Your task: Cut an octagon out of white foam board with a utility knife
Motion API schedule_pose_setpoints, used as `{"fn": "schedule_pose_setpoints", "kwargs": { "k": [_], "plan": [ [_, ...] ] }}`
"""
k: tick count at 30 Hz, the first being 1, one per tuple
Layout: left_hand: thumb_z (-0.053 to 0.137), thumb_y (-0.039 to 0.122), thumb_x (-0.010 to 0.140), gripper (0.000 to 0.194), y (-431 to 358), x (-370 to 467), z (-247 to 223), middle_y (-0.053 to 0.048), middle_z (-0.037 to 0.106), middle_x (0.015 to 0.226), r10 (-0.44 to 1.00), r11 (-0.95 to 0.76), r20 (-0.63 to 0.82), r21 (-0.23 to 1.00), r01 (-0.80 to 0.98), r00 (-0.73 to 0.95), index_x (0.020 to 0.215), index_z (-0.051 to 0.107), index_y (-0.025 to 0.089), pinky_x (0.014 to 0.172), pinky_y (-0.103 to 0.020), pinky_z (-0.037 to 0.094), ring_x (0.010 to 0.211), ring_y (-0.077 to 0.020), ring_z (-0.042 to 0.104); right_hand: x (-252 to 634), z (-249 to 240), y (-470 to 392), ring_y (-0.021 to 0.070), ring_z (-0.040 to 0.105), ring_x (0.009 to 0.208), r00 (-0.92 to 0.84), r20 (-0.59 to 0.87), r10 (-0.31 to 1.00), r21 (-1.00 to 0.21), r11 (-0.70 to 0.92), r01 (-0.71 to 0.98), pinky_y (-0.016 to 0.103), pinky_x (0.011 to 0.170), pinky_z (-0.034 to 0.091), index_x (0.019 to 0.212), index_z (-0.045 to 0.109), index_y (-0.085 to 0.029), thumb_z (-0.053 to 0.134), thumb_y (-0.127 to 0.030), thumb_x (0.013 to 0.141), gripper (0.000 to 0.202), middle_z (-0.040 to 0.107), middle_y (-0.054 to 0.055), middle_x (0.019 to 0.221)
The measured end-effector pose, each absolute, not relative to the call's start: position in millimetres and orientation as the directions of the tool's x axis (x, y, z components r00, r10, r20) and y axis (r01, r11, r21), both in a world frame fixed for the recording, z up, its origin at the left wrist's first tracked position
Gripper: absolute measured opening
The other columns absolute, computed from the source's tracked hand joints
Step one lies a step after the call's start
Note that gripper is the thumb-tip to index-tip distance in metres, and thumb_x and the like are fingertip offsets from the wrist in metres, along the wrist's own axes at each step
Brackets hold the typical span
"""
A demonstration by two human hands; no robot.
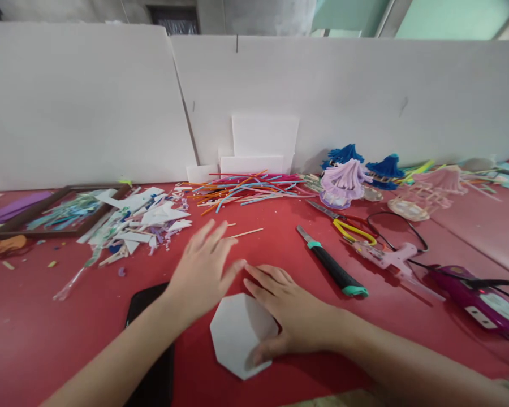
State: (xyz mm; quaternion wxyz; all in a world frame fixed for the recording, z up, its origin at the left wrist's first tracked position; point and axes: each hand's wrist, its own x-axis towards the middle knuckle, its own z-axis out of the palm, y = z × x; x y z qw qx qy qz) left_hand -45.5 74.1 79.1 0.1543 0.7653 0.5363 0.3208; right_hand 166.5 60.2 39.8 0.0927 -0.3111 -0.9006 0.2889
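Observation:
A white eight-sided piece of board point(233, 339) lies flat on the red table, close in front of me. My right hand point(286, 308) rests over its right side, thumb on the lower right part and fingers stretched past the upper edge. Just above and to the left of the board is my left hand point(203, 271), fingers spread and nothing in it. The left thumb almost meets the right fingertips. A thin wooden stick point(246, 232) lies beyond the left hand. Partly hidden under my left forearm is a black phone-like slab point(148, 299).
A green-and-black craft knife point(333, 268), yellow-handled pliers point(354, 232), a pink glue gun point(390, 257) and a purple power strip point(479, 299) lie right. Paper scraps point(152, 217) pile up left. Colored stems point(246, 189) and small roofed models point(343, 181) line the back.

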Motion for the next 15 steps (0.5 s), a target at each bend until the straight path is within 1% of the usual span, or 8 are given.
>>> {"fn": "schedule_pose_setpoints", "kwargs": {
  "k": [2, 4, 6, 7, 9, 10, 12, 15],
  "plan": [
    [0.064, 0.044, 0.080, 0.034, 72.4, -36.2, 66.6, -0.014, 0.057, 0.135, 0.937, -0.348, 0.276, 0.659, 0.667, 0.215, 0.106, 0.067, 0.022, 0.113, -0.051, 0.022, 0.137, -0.0338, 0.036, 163.5, 41.2, 60.9, 0.0391, 0.021, 0.141, -0.785, -0.025, 0.619, -0.624, 0.604, 0.495, 0.057, 0.113, 0.020, 0.140, 0.046, -0.008, 0.072, -0.056, 0.073, 0.086, 0.036, 0.023, 0.150],
    [0.059, 0.047, 0.083, 0.037, 73.1, -32.3, 54.5, -0.013, 0.059, 0.133, 0.951, -0.310, 0.242, 0.738, 0.599, 0.193, 0.110, 0.064, 0.021, 0.110, -0.051, 0.028, 0.132, -0.0324, 0.043, 162.6, 43.7, 64.0, 0.0367, 0.030, 0.136, -0.756, -0.004, 0.654, -0.719, 0.524, 0.457, 0.052, 0.112, 0.026, 0.131, 0.054, -0.011, 0.080, -0.048, 0.066, 0.079, 0.047, 0.020, 0.141],
    [0.051, 0.052, 0.088, 0.041, 75.8, -31.6, 46.2, -0.013, 0.060, 0.130, 0.965, -0.262, 0.212, 0.816, 0.514, 0.156, 0.113, 0.060, 0.021, 0.109, -0.050, 0.031, 0.128, -0.0305, 0.048, 162.8, 45.2, 68.5, 0.0331, 0.047, 0.120, -0.656, 0.016, 0.754, -0.866, 0.338, 0.367, 0.046, 0.102, 0.039, 0.114, 0.061, -0.016, 0.087, -0.038, 0.057, 0.066, 0.059, 0.014, 0.123],
    [0.046, 0.055, 0.090, 0.044, 77.5, -31.8, 43.9, -0.013, 0.061, 0.128, 0.972, -0.233, 0.191, 0.855, 0.464, 0.136, 0.114, 0.059, 0.021, 0.108, -0.050, 0.034, 0.126, -0.0300, 0.050, 163.0, 44.9, 71.1, 0.0295, 0.055, 0.108, -0.583, 0.012, 0.812, -0.928, 0.226, 0.296, 0.042, 0.093, 0.045, 0.106, 0.061, -0.018, 0.086, -0.035, 0.058, 0.057, 0.064, 0.011, 0.111],
    [0.034, 0.062, 0.092, 0.053, 80.9, -32.5, 42.4, -0.014, 0.061, 0.126, 0.985, -0.162, 0.132, 0.924, 0.348, 0.110, 0.115, 0.055, 0.019, 0.102, -0.047, 0.042, 0.121, -0.0293, 0.055, 163.4, 41.9, 76.9, 0.0221, 0.061, 0.084, -0.421, -0.019, 0.907, -0.988, 0.047, 0.146, 0.034, 0.075, 0.049, 0.097, 0.056, -0.021, 0.079, -0.036, 0.067, 0.041, 0.066, 0.004, 0.091],
    [0.032, 0.065, 0.091, 0.057, 82.3, -32.8, 42.8, -0.016, 0.062, 0.125, 0.990, -0.123, 0.096, 0.949, 0.289, 0.108, 0.115, 0.053, 0.018, 0.098, -0.046, 0.046, 0.117, -0.0292, 0.058, 163.7, 39.5, 80.2, 0.0197, 0.062, 0.077, -0.348, -0.034, 0.937, -0.996, -0.002, 0.092, 0.032, 0.069, 0.048, 0.096, 0.052, -0.022, 0.074, -0.038, 0.073, 0.036, 0.065, 0.001, 0.086],
    [0.042, 0.069, 0.085, 0.060, 84.0, -33.5, 44.9, -0.017, 0.064, 0.121, 0.991, -0.043, 0.018, 0.981, 0.191, 0.131, 0.115, 0.050, 0.018, 0.090, -0.044, 0.052, 0.109, -0.0292, 0.064, 164.4, 34.4, 86.9, 0.0177, 0.062, 0.075, -0.232, -0.037, 0.972, -0.999, -0.029, 0.038, 0.030, 0.066, 0.048, 0.097, 0.044, -0.024, 0.066, -0.044, 0.081, 0.033, 0.064, 0.000, 0.086],
    [0.069, 0.058, 0.074, 0.058, 84.4, -34.8, 48.3, -0.015, 0.073, 0.102, 0.976, 0.080, -0.103, 0.989, 0.125, 0.191, 0.112, 0.053, 0.017, 0.080, -0.041, 0.056, 0.094, -0.0291, 0.070, 164.9, 30.6, 94.5, 0.0183, 0.063, 0.078, -0.123, -0.052, 0.991, -0.998, -0.055, -0.021, 0.031, 0.069, 0.050, 0.096, 0.042, -0.024, 0.068, -0.048, 0.079, 0.039, 0.064, 0.001, 0.089]
  ]
}}
